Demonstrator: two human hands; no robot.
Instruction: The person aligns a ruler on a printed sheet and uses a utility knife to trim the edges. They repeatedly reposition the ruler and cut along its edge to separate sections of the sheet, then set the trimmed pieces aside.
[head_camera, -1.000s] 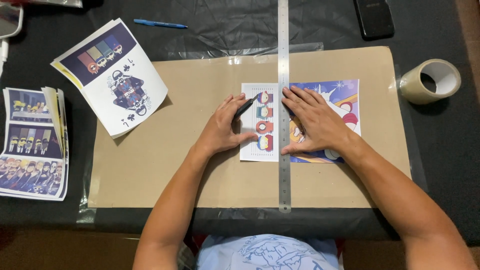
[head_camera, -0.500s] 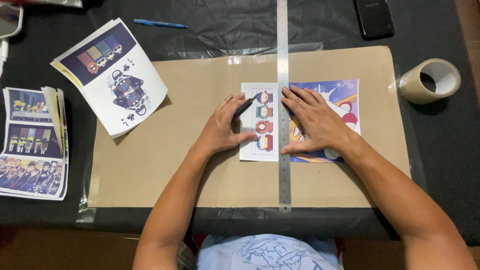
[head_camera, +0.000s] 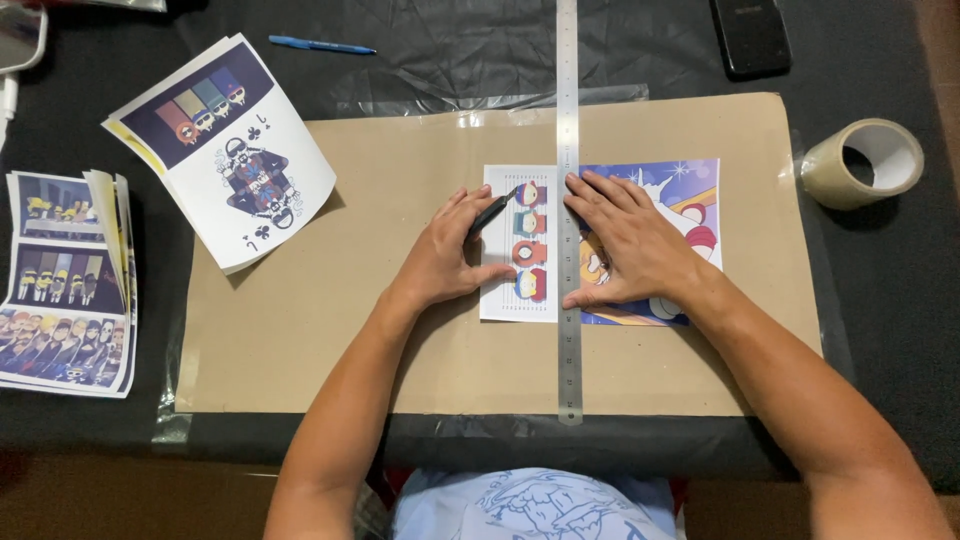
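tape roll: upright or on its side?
Lying flat, hole up: the tape roll shows its open core from above, resting on the black table cover right of the cardboard.

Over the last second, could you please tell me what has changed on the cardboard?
Nothing visibly changed. The left hand still holds the dark cutter at the printed sheet, and the right hand still presses the steel ruler flat.

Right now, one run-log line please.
left hand: holds dark cutter on printed sheet | right hand: presses steel ruler | base: cardboard
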